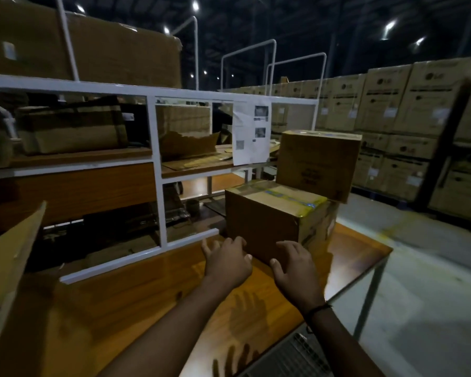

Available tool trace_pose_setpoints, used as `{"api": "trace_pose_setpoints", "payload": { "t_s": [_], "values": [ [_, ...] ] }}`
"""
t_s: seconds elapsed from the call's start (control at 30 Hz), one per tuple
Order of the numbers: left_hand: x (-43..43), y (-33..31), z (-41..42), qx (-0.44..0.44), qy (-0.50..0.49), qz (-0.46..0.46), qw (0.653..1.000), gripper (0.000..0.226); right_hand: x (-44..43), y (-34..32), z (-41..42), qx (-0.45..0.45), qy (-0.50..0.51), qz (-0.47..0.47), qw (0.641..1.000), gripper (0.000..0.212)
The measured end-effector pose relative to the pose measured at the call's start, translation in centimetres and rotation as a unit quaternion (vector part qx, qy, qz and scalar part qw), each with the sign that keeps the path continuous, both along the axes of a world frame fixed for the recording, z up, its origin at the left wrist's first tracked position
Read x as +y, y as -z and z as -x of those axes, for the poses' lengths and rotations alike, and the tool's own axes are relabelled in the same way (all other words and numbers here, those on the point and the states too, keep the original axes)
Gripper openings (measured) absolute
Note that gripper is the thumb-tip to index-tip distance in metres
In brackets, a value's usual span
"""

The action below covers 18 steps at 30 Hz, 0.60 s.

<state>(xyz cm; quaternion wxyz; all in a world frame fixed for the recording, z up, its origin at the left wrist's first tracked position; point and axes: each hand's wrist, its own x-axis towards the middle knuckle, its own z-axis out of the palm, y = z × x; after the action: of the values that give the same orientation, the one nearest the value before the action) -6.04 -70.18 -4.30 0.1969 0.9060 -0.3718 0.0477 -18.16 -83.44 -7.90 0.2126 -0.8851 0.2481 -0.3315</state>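
Reaching for the taped box [267,221] on the tabletop [147,289], just right of the white rack [158,170], the left grip [226,261] and right grip [295,268] were wide, holding nothing. A fast pull could tip the bigger box [318,164] that seemed to rest on it

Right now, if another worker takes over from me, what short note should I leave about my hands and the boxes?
Left hand: open, fingers at the lower left of the near face of the taped box.
Right hand: open, at the lower right of that face. Whether they touch it, I cannot tell.
The taped box stands on the wooden table beside the white rack; a second box is behind it.
Done: both hands are at the box.
Left: probably grip it and move it.
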Motion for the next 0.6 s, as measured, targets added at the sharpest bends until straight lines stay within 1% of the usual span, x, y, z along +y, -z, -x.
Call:
{"api": "trace_pose_setpoints", "payload": {
  "t_s": [0.07,0.23,0.4,0.53,0.6],
  "values": [
    [-1.4,0.9,-1.3,0.012,0.002,0.021,1.000,0.040,-1.2,0.5,-0.3,0.005,0.004,0.000,1.000,0.040],
    [-5.1,3.1,-5.7,0.037,0.041,0.140,0.989,0.029,-5.1,0.6,-2.1,0.010,0.031,0.020,0.999,0.043],
    [-9.8,3.4,-11.0,0.046,0.058,0.169,0.983,0.031,-9.4,-0.3,-6.1,0.005,0.063,0.031,0.998,0.055],
    [-12.8,3.9,-15.9,0.097,0.077,0.205,0.971,0.028,-12.6,-0.1,-9.5,0.051,0.091,0.025,0.994,0.065],
    [-14.0,4.1,-18.3,0.102,0.083,0.216,0.967,0.027,-13.9,0.3,-10.9,0.056,0.104,0.034,0.992,0.066]
  ]
}}
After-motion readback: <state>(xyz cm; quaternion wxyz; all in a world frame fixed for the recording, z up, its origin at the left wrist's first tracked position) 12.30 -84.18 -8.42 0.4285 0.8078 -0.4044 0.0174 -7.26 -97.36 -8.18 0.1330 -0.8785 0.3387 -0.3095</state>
